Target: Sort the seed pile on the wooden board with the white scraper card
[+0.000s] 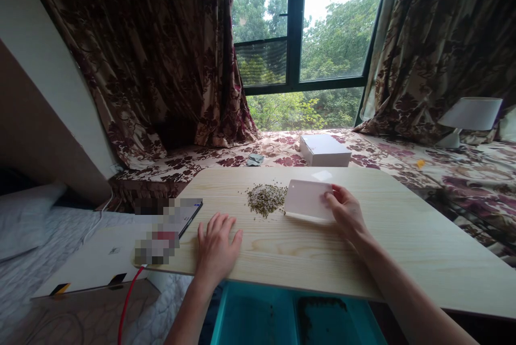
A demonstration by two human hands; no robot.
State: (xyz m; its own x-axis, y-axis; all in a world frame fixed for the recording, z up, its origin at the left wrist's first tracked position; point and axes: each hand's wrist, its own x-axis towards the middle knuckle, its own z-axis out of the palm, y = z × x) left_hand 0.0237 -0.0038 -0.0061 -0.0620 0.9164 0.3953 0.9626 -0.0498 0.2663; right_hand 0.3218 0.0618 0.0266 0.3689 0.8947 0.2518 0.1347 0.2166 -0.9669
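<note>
A heap of small green beans mixed with white grains (266,199) lies on the pale wooden tabletop (278,251), with some strays around it. My right hand (345,208) pinches the right edge of a flat, whitish plastic scraper (308,199), thumb on the near face. The scraper leans over the table, its left edge beside the heap; a small hole shows in its upper left corner. Palm down near the table's front edge, my left hand (217,245) is open with fingers spread, in front and to the left of the heap, holding nothing.
Below the front edge sits a turquoise divided bin (258,315), dark residue in its right compartment. A partly blurred flat device (189,216) and red cable (128,302) are at the left. Behind the table stand a white box (325,150) and lamp (471,114).
</note>
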